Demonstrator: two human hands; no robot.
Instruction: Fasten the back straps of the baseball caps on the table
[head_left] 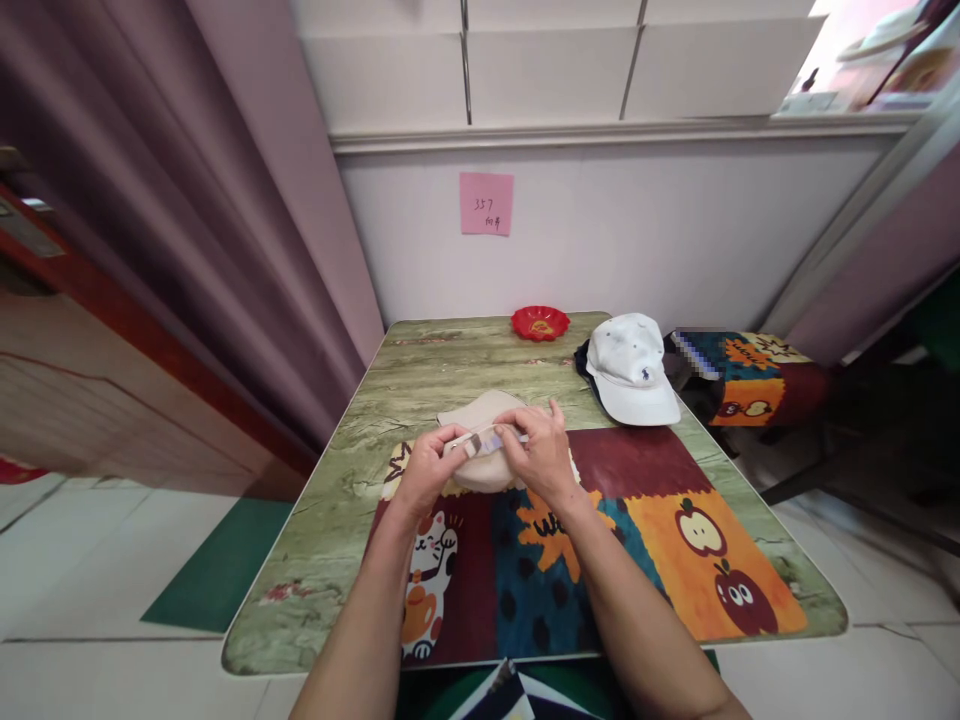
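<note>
Over the patterned mat, a beige cap [487, 473] sits between my two hands, its brim pointing to the far side of the table. My left hand [433, 468] pinches the near band of the cap, beside a small metallic-looking buckle or clasp [473, 443]. On the other side, the thumb and fingers of my right hand [541, 448] are closed on the same band. The fingers partly cover the band, so its details are hard to make out. To the right rests a white cap [626, 360] with a small dark emblem, stacked on a dark cap [583, 365].
A red scalloped dish [540, 323] stands at the back of the green wood-patterned table [322, 560]. The colourful mat [675, 470] covers its near part. Beyond the right edge is a stool or bench with a similar cloth [750, 370]. A curtain [277, 180] hangs at left.
</note>
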